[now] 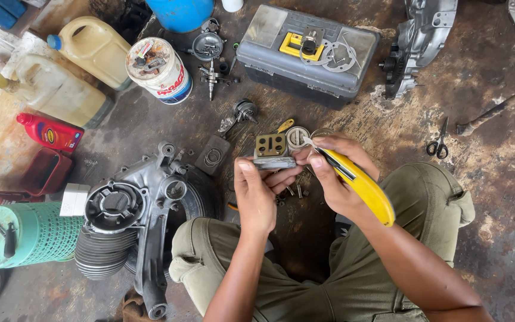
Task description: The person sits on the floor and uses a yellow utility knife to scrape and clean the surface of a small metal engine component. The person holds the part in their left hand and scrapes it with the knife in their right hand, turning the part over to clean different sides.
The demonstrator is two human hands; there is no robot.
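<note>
Holding a small metal block [271, 146] in the left hand [256, 194]: thumb laid up the near side, fingers curled under the flat base, a closed pinch on it. Gripping a yellow knife [362, 185] in the right hand [335, 179]: fingers wrapped tight round the handle, blade tip set against the block's right edge. Both raised off the floor, in front of the grey toolbox [305, 59] and nearer the knees.

Judging by the pose, a scraping or trimming step: blade worked along the line where base meets body, perhaps at old gasket or grime. Too small to tell how clean that edge is, or how much is left to do.

As for the next stroke, calls for a firm, unmoving hold on the block, a shallow blade angle so as not to gouge the mating face, and a cut directed away from the left thumb, which sits close to the tip. Calls also for turning the block in the pinch to bring any untouched side round.

Left of the toolbox: a crankshaft [211, 77], a white tin [159, 68] of odd parts, then a pale jug [93, 48]. Well in front of the toolbox and to its left: an engine casing [129, 214] with finned cylinder. Right of the toolbox: another casing half [418, 42]. In front of that and further right: scissors [438, 146] flat on the floor.
</note>
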